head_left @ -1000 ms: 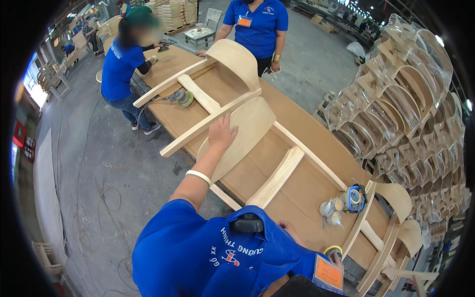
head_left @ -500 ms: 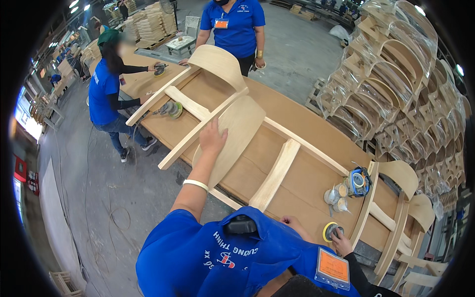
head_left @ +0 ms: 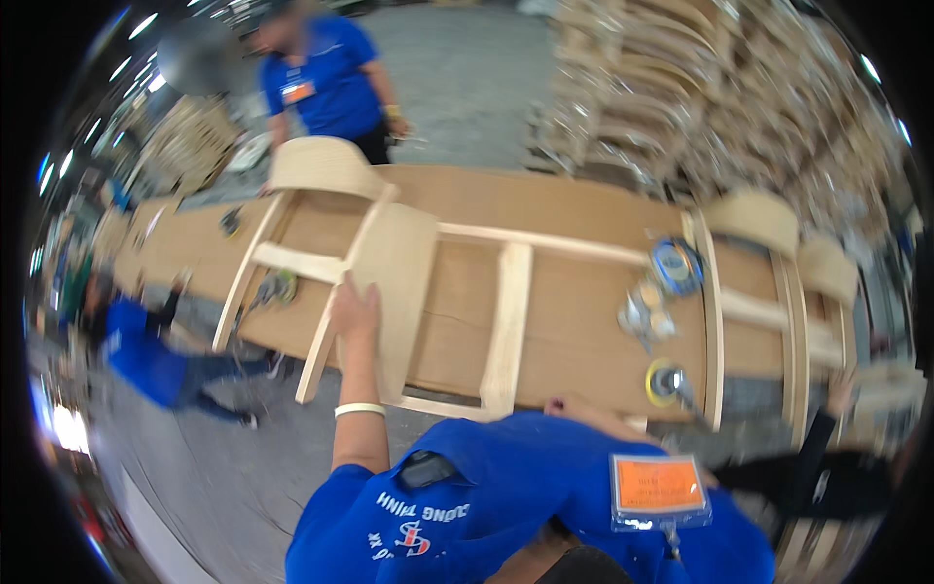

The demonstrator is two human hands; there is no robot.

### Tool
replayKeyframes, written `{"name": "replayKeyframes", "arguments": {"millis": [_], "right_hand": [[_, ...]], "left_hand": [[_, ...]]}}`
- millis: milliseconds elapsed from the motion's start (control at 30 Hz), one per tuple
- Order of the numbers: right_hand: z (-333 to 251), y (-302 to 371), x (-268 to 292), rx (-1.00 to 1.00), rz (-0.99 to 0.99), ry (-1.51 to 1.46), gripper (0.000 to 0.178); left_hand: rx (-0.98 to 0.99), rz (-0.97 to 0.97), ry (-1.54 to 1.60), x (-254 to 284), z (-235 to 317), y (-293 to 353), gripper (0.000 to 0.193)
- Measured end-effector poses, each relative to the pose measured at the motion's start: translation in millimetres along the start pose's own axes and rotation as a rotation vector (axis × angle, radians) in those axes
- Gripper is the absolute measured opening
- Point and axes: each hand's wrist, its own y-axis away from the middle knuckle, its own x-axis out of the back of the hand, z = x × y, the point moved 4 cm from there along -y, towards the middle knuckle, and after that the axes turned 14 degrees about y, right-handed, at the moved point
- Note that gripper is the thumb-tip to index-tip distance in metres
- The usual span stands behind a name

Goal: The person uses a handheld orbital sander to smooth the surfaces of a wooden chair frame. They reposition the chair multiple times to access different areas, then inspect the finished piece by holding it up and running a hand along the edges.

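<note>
1. Left hand, nine o'clock: forearm extended towards twelve, fingers spread, unclenched, against a pale wooden panel on the worktop.
2. Right hand, five o'clock, at the near edge; fingers' closure cannot be told.
3. Wrapped wooden parts, stacked, two o'clock.

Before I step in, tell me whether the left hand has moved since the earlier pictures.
No: against the chair leg beside it, the left hand shows no clear shift either way.
</note>
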Motion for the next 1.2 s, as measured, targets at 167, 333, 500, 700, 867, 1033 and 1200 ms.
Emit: {"name": "replayKeyframes", "arguments": {"millis": [167, 333, 500, 700, 867, 1033, 1200], "right_hand": [[-6.0, -0.2, 3.1, 0.070, 0.083, 0.061, 0.015], [-8.3, 5.8, 2.4, 0.046, 0.097, -0.001, 0.019], [-10.9, 7.2, 0.7, 0.036, 0.109, -0.064, 0.018], [25.8, 31.2, 61.3, -0.224, 0.355, 0.118, 0.023], [139.2, 125.5, 159.0, -0.499, 0.737, 0.453, 0.082], [219.4, 160.6, 136.2, -0.559, 0.449, 0.466, 0.105], [236.5, 149.2, 132.6, -0.409, 0.525, 0.505, 0.090]], "left_hand": [[-0.122, 0.012, -0.037, 5.0, 22.7, 6.1, 0.063], [-0.057, -0.025, -0.078, 9.0, 33.4, 12.1, 0.062], [-0.051, -0.063, -0.098, 7.6, 35.0, 8.5, 0.062], [-0.055, -0.073, -0.094, 5.9, 34.9, 11.3, 0.063], [-0.064, -0.060, -0.106, 3.4, 27.9, 8.9, 0.065], [-0.086, -0.020, -0.127, -3.9, 14.3, 3.6, 0.066], [-0.032, -0.056, -0.133, -7.2, -2.5, -1.5, 0.072]]}}
